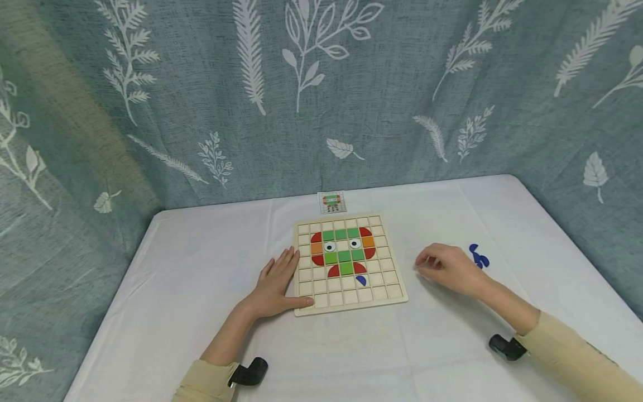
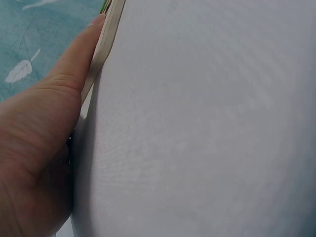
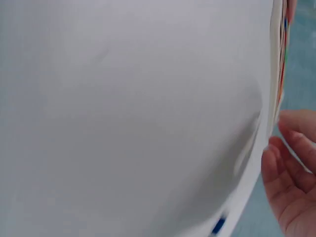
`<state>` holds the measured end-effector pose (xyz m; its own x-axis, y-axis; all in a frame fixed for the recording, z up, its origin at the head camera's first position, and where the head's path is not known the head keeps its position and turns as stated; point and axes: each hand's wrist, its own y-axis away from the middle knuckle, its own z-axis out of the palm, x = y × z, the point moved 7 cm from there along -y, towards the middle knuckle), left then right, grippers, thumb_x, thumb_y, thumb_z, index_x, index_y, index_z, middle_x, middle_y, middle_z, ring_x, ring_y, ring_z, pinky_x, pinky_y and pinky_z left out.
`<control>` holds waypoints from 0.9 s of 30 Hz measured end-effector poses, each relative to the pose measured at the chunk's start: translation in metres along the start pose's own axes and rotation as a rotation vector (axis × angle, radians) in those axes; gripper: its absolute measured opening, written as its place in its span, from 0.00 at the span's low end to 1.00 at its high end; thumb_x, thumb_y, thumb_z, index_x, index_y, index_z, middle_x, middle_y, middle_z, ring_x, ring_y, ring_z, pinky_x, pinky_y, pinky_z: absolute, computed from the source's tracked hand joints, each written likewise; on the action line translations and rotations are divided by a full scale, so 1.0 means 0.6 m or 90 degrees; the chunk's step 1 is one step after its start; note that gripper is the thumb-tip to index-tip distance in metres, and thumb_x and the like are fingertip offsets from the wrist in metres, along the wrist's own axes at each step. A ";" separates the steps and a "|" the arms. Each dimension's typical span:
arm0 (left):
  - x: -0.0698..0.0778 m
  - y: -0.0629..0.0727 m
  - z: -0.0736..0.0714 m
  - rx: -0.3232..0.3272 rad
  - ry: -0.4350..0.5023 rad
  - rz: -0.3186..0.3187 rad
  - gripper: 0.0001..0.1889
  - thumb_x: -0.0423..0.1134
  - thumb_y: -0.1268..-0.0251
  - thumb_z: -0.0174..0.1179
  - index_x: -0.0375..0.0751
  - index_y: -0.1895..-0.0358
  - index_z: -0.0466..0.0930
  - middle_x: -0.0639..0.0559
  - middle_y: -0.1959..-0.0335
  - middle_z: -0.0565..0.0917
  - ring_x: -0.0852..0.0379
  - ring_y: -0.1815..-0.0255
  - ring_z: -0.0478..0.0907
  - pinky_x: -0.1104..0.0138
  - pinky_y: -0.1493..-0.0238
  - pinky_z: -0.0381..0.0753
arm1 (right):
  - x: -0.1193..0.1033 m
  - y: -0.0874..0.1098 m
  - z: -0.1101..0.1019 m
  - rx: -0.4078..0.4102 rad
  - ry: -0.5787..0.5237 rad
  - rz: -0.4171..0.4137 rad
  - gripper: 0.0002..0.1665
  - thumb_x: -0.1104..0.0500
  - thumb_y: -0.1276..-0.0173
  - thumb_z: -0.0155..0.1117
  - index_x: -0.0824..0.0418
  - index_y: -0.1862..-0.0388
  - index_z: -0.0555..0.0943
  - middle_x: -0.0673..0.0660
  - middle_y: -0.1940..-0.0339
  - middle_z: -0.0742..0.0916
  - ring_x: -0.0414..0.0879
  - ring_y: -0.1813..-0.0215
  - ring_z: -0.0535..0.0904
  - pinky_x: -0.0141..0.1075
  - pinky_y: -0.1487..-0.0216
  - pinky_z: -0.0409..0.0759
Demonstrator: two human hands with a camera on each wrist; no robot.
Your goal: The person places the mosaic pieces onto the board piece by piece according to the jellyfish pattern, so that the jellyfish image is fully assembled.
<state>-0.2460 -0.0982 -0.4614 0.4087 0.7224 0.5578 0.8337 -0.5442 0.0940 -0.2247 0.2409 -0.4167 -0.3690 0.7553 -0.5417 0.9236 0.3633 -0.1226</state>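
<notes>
A square wooden grid board (image 1: 331, 298) lies on the table, its cells partly filled with green, red and orange pieces and two eye pieces (image 1: 354, 244). One blue half-round piece (image 1: 361, 280) sits askew below the red ones. My left hand (image 1: 273, 287) rests spread at the board's left edge, thumb on the near-left corner; the left wrist view shows the thumb (image 2: 74, 64) along the rim. Right of the board, my right hand (image 1: 449, 269) hovers with bent, relaxed fingers. In the right wrist view a gap shows between its fingertips (image 3: 270, 150), with no piece visible there.
Several loose blue half-round pieces (image 1: 479, 258) lie behind the right hand. A small printed card (image 1: 331, 202) with a coloured figure on a grid lies beyond the board. A white cloth (image 1: 211, 268) covers the table, and a leaf-patterned curtain (image 1: 321, 139) hangs behind it.
</notes>
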 end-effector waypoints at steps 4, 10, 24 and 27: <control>-0.001 0.001 0.000 -0.001 0.001 -0.001 0.58 0.60 0.44 0.67 0.31 0.23 0.41 0.39 0.21 0.43 0.45 0.21 0.35 0.47 0.27 0.33 | 0.047 0.031 -0.045 0.033 0.054 0.067 0.06 0.65 0.38 0.68 0.62 0.61 0.84 0.53 0.64 0.84 0.47 0.62 0.78 0.42 0.63 0.79; -0.002 0.004 -0.002 0.000 0.001 0.000 0.57 0.59 0.43 0.66 0.31 0.23 0.41 0.38 0.21 0.43 0.44 0.21 0.36 0.47 0.27 0.33 | 0.080 0.044 -0.065 0.025 0.076 0.109 0.04 0.66 0.38 0.68 0.64 0.64 0.82 0.52 0.71 0.81 0.45 0.67 0.74 0.41 0.66 0.75; -0.001 0.001 0.001 0.003 -0.003 0.006 0.57 0.60 0.43 0.66 0.31 0.23 0.41 0.39 0.21 0.43 0.45 0.21 0.36 0.46 0.27 0.34 | 0.069 0.025 -0.042 -0.034 0.011 0.073 0.12 0.64 0.40 0.72 0.63 0.58 0.82 0.50 0.66 0.83 0.43 0.65 0.77 0.38 0.65 0.79; -0.001 0.000 0.001 0.002 -0.006 0.004 0.58 0.60 0.43 0.66 0.31 0.23 0.41 0.39 0.21 0.43 0.45 0.21 0.36 0.47 0.27 0.33 | 0.065 0.030 -0.044 -0.044 -0.004 0.022 0.15 0.68 0.42 0.72 0.63 0.55 0.83 0.51 0.62 0.84 0.44 0.62 0.79 0.38 0.61 0.81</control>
<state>-0.2459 -0.0985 -0.4620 0.4171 0.7235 0.5501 0.8327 -0.5467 0.0876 -0.2255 0.2912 -0.4181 -0.3357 0.7646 -0.5502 0.9264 0.3738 -0.0458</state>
